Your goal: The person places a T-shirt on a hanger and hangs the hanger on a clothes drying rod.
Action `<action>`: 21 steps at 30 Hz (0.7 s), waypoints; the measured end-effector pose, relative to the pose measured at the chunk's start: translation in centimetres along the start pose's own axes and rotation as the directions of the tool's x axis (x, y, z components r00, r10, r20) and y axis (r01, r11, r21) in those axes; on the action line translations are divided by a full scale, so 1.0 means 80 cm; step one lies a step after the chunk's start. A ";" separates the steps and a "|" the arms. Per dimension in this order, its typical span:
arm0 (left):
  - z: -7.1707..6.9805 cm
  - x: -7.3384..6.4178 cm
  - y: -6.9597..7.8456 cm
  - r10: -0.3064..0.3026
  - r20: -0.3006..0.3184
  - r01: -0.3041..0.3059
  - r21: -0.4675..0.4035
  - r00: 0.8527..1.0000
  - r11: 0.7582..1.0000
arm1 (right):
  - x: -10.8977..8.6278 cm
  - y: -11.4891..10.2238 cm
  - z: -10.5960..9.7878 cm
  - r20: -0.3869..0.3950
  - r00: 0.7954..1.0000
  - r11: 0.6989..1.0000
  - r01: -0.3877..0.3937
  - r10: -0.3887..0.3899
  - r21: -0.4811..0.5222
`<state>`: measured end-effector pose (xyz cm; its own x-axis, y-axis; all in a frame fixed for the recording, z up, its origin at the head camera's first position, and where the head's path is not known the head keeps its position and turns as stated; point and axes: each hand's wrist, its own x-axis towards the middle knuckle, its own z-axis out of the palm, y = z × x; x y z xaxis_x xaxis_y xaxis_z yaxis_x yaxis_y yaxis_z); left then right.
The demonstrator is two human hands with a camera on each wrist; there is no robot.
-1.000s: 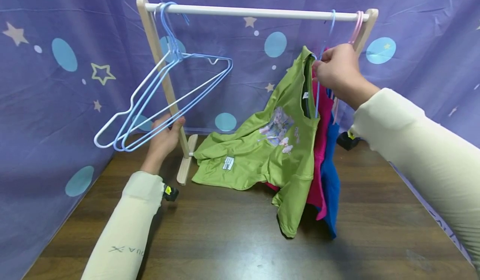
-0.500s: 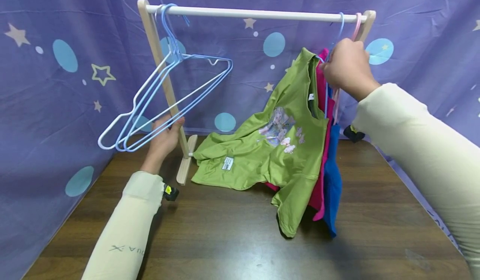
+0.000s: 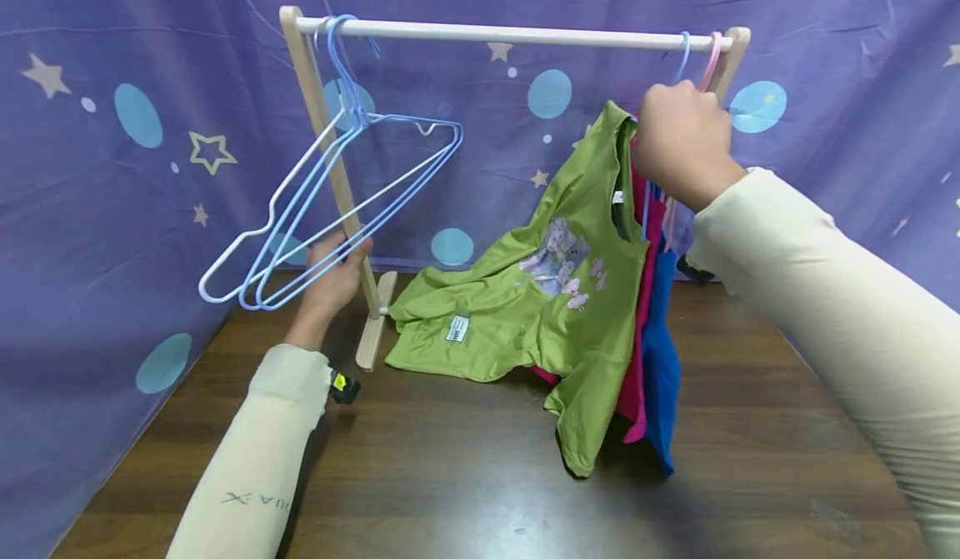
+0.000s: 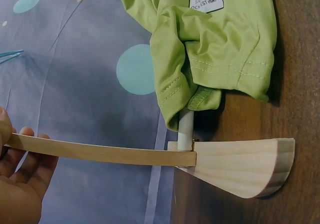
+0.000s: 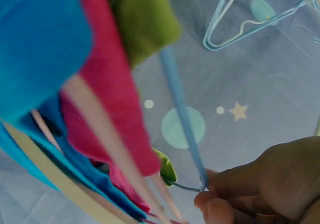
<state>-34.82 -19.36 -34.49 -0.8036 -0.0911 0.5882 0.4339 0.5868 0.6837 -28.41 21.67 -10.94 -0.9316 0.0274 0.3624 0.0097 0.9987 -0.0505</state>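
My left hand [image 3: 333,272] grips the left wooden post [image 3: 315,92] of a small clothes rack; in the left wrist view its fingers wrap behind the post. At the rack's right end my right hand [image 3: 682,138] pinches a light blue hanger [image 5: 180,109] just below its hook, which sits over the white rail [image 3: 517,36]. That hanger carries a green long-sleeved shirt [image 3: 495,309] with a printed picture, its lower part spread toward the left foot of the rack. Right behind it hang a bright pink garment [image 3: 636,384] and a blue garment [image 3: 662,359] with pink hangers [image 5: 105,119].
Two blue hangers [image 3: 330,167] and one white hanger [image 3: 247,234] hang bare at the rail's left end, in front of my left forearm. The rack's wooden foot [image 3: 375,326] stands on a brown wooden table [image 3: 450,467]. A purple patterned curtain [image 3: 480,176] hangs close behind.
My right hand has shifted the blue hanger and green shirt rightward along the rail, up close to the pink hooks. My left hand keeps its place on the post.
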 end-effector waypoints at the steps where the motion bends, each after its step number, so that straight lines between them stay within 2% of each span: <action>1: 0.000 0.000 0.001 -0.003 0.000 0.003 -0.002 1.000 1.000 | 0.000 -0.001 -0.002 0.009 1.000 1.000 -0.004 0.004 0.006; 5: 0.001 0.001 0.001 -0.017 -0.002 0.017 0.000 1.000 1.000 | 0.001 -0.004 -0.014 0.051 0.998 0.998 -0.038 0.036 0.052; 10: 0.000 0.000 -0.001 -0.007 -0.017 0.007 0.002 1.000 1.000 | 0.000 -0.012 -0.026 0.101 0.993 0.992 -0.072 0.061 0.108; 14: 0.000 0.001 -0.004 0.006 -0.030 -0.005 0.021 1.000 1.000 | -0.001 -0.027 -0.031 0.097 0.994 0.984 -0.060 0.044 0.166; 21: -0.001 0.002 -0.003 -0.008 -0.007 0.008 0.024 1.000 1.000 | -0.010 -0.064 -0.021 0.093 0.995 0.945 -0.073 0.045 0.318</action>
<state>-35.02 -19.57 -34.48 -0.8045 -0.1012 0.5853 0.4172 0.6051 0.6780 -27.11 16.58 -9.42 -0.9600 0.0682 0.2716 -0.0387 0.9283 -0.3699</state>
